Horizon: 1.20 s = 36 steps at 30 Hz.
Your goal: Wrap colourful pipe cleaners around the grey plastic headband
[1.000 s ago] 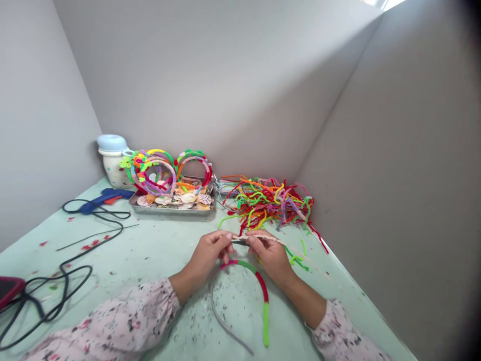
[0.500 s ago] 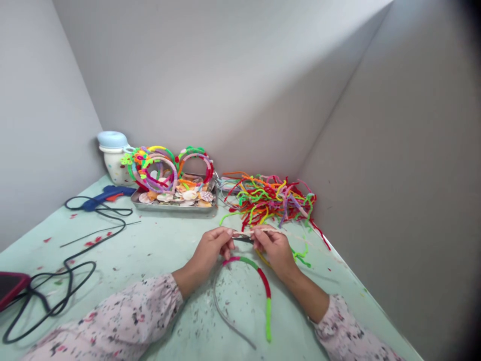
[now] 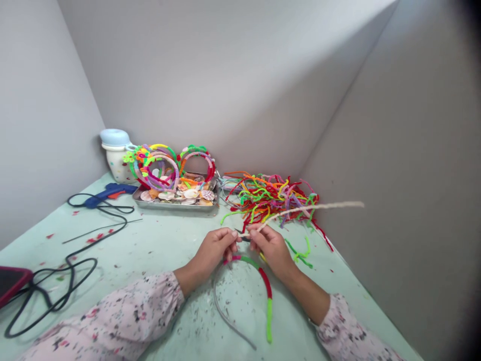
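My left hand (image 3: pixel 220 244) and my right hand (image 3: pixel 273 249) pinch a pale cream pipe cleaner (image 3: pixel 311 207) close to its left end, near each other over the middle of the table. Its long free part curves out past my right hand toward the right. Behind the fingertips lies a dark, pointed tool, partly hidden. Just below my hands rests a headband (image 3: pixel 269 286), wrapped in pink, green, red and light green on its top and right side, with bare grey band on the left.
A metal tray (image 3: pixel 176 205) holds shells and colourful headbands. Beside it is a pile of pipe cleaners (image 3: pixel 270 198). A lidded cup (image 3: pixel 116 155), a blue glue gun (image 3: pixel 108 194), a black cable (image 3: pixel 71 271) and a red-edged device (image 3: pixel 15 283) are on the left. Green pieces (image 3: pixel 300 253) lie right.
The cream pipe cleaner's free end has swung up and now stretches far to the right. My hands have moved slightly closer together, while the headband stays in place.
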Tool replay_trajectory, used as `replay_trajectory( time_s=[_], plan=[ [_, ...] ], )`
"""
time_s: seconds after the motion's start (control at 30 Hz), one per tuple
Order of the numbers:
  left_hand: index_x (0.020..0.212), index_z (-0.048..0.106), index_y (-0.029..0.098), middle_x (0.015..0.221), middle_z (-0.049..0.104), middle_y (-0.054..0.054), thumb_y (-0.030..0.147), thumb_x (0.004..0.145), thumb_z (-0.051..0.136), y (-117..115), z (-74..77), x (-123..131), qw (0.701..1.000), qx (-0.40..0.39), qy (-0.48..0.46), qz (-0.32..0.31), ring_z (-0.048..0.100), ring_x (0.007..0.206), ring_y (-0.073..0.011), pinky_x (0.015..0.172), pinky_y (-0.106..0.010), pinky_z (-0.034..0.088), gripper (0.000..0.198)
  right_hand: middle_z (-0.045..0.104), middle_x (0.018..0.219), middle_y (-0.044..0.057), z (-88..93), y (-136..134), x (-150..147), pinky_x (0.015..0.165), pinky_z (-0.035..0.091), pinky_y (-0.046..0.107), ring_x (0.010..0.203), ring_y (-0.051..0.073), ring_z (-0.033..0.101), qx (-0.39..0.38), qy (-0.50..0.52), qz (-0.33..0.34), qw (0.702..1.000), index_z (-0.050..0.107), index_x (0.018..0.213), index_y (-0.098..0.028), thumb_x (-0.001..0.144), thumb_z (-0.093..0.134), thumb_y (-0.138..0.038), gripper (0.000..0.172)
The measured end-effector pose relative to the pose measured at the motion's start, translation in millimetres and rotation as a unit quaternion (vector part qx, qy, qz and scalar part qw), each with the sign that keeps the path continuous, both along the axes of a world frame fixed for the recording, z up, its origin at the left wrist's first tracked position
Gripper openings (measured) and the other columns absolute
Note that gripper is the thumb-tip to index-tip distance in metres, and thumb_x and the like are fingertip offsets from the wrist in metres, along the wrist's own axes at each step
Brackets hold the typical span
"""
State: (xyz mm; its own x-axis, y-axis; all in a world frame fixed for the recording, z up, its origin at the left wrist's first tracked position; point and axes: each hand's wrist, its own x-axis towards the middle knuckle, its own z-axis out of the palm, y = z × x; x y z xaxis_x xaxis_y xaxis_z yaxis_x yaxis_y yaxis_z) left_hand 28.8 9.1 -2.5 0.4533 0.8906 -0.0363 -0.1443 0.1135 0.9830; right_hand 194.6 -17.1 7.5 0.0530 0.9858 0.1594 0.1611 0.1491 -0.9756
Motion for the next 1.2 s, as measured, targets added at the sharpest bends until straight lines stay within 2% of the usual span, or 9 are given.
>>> replay_trajectory(
  time_s=[0.1,0.17,0.5,0.67,0.83,0.93,1.07,1.2],
  plan=[
    [0.071,0.056,0.013,0.057,0.055,0.002,0.042,0.080,0.053,-0.6,0.1,0.1,1.000,0.006,0.003,0.002,0.044,0.038,-0.0050,0.040,-0.017,0.031,0.030,0.062,0.069,0.001,0.8,1.1,-7.2,0.053,0.042,0.023,0.055,0.012,0.053,-0.020,-0.009,0.049,0.999,0.061,0.088,-0.018,0.079,0.058,-0.039,0.023],
    [0.070,0.055,0.013,0.057,0.055,0.002,0.042,0.080,0.052,-0.6,0.4,0.1,1.000,0.011,0.008,0.000,0.044,0.038,-0.0050,0.040,-0.017,0.032,0.030,0.064,0.074,0.002,-0.1,1.8,-9.0,0.051,0.042,0.023,0.055,0.012,0.053,-0.024,-0.011,0.056,0.998,0.061,0.083,-0.018,0.080,0.056,-0.039,0.022],
    [0.077,0.060,0.012,0.058,0.056,0.000,0.041,0.084,0.047,1.2,-0.2,-0.8,1.000,0.014,0.006,-0.026,0.045,0.039,-0.0052,0.041,-0.018,0.031,0.033,0.056,0.058,-0.002,-3.2,-0.4,-2.2,0.052,0.039,0.023,0.051,0.011,0.050,-0.028,0.000,0.034,0.999,0.060,0.080,-0.016,0.081,0.056,-0.039,0.023],
    [0.076,0.061,0.011,0.058,0.056,-0.001,0.040,0.084,0.047,-0.6,2.2,-2.3,0.999,0.021,0.009,-0.037,0.045,0.040,-0.0056,0.042,-0.017,0.030,0.033,0.056,0.059,-0.002,-0.8,-1.8,-2.8,0.053,0.039,0.024,0.051,0.012,0.050,-0.032,0.018,0.032,0.999,0.059,0.078,-0.017,0.080,0.057,-0.041,0.025],
    [0.072,0.060,0.012,0.056,0.056,0.000,0.040,0.084,0.048,-2.5,3.5,-2.9,0.999,0.022,0.006,-0.034,0.045,0.041,-0.0058,0.043,-0.017,0.032,0.033,0.055,0.056,-0.002,-8.0,0.9,1.3,0.051,0.037,0.024,0.050,0.011,0.048,-0.035,0.031,0.022,0.999,0.059,0.074,-0.017,0.081,0.056,-0.043,0.027],
    [0.075,0.058,0.013,0.057,0.055,0.001,0.037,0.082,0.051,-2.7,4.9,-2.3,1.000,0.015,-0.003,-0.021,0.044,0.040,-0.0052,0.042,-0.017,0.032,0.026,0.056,0.056,-0.002,-11.7,2.9,3.0,0.050,0.035,0.024,0.049,0.011,0.047,-0.033,0.048,0.010,0.998,0.059,0.072,-0.017,0.081,0.055,-0.043,0.028],
    [0.090,0.057,0.015,0.059,0.056,0.003,0.032,0.077,0.055,-2.8,6.8,-1.4,1.000,0.004,-0.018,-0.008,0.044,0.040,-0.0055,0.042,-0.017,0.033,0.021,0.057,0.061,-0.001,-10.1,2.5,1.7,0.052,0.036,0.024,0.050,0.011,0.048,-0.026,0.047,0.037,0.998,0.059,0.072,-0.017,0.081,0.056,-0.043,0.027],
    [0.086,0.058,0.014,0.058,0.055,0.002,0.031,0.077,0.055,-3.3,7.6,-1.4,1.000,0.016,-0.012,-0.018,0.045,0.041,-0.0058,0.042,-0.017,0.034,0.020,0.056,0.062,-0.001,-7.0,1.2,0.8,0.053,0.037,0.024,0.052,0.011,0.048,-0.026,0.034,0.053,0.998,0.058,0.074,-0.017,0.081,0.055,-0.042,0.026]
  ],
)
